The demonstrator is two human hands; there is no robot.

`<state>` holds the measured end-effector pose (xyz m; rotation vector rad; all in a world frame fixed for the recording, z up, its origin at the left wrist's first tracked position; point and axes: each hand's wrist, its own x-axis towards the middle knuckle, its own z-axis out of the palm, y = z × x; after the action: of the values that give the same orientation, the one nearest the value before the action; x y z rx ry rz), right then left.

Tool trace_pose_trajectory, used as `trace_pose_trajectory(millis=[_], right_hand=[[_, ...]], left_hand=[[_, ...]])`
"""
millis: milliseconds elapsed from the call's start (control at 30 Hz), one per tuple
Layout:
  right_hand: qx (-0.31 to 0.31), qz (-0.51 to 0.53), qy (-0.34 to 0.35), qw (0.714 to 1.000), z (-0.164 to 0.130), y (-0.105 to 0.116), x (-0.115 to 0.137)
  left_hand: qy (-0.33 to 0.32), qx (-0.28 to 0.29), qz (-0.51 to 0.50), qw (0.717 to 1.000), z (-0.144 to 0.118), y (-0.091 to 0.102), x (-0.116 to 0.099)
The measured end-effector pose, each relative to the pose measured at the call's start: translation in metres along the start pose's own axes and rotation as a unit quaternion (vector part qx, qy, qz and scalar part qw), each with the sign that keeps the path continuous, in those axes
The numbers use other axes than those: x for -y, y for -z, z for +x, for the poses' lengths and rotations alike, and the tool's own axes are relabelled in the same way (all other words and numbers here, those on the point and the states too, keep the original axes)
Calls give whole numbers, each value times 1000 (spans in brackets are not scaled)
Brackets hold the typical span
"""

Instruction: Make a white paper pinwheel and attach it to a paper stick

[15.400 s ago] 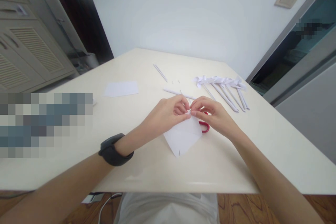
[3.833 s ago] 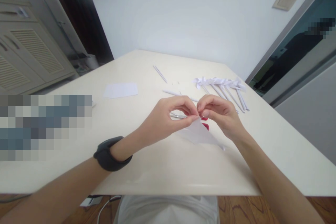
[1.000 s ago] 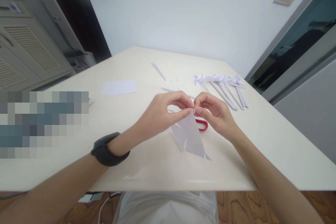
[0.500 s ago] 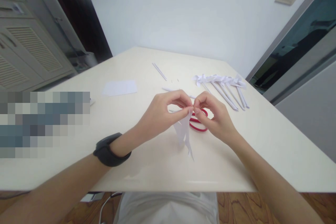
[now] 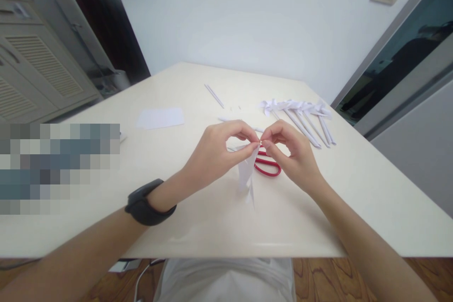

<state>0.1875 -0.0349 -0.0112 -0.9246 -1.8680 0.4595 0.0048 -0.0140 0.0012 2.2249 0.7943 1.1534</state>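
A cut piece of white paper [image 5: 247, 170] hangs from the pinched thumb and fingers of my left hand [image 5: 221, 144], its lower end split into thin points. My right hand [image 5: 292, 153] meets the left at the fingertips, thumb and forefinger pinched together at the paper's top edge. What exactly the right fingertips hold is too small to make out. Beneath and behind the hands lie red-handled scissors [image 5: 268, 170], their blades mostly hidden by my left hand.
On the white table [image 5: 198, 226], paper flowers with rolled stems [image 5: 300, 125] lie at the right. Two thin paper rods [image 5: 214, 96] lie at the back, white paper sheets [image 5: 161, 118] at the left. Another paper roll [image 5: 227, 119] lies behind my hands. A blurred-out patch covers the left edge.
The hanging paper has turned slightly and its pointed end has swung left. My right hand has shifted up a little; both hands stay pinched together.
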Motion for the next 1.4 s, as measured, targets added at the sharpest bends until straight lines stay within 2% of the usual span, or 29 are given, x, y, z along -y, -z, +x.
trace_pose_trajectory(millis=[300, 567, 767, 833, 933, 1000, 1067, 1267, 1400], right_hand=[[36, 13, -29, 999, 0, 1, 0], [26, 20, -33, 999, -2, -3, 0], [25, 6, -66, 998, 5, 11, -7], [64, -64, -96, 991, 5, 17, -17], [135, -182, -128, 965, 3, 19, -37], [186, -203, -130, 953, -1, 16, -48], [210, -218, -132, 944, -4, 11, -54], [197, -245, -139, 939, -6, 8, -53], [157, -184, -169, 955, 0, 19, -46]], left_hand=[[-26, -24, 5, 999, 3, 0, 2], [-40, -20, 14, 999, 3, 0, 3], [-34, -27, 15, 999, 3, 2, 2], [-31, -30, 3, 999, 3, 2, 2], [-24, -33, -21, 999, 3, 2, 2], [-19, -33, -43, 998, 3, 3, 2], [-10, -33, -68, 997, 3, 3, 2], [11, -30, -129, 991, 6, 5, 4], [26, -23, -144, 989, 6, 5, 4]])
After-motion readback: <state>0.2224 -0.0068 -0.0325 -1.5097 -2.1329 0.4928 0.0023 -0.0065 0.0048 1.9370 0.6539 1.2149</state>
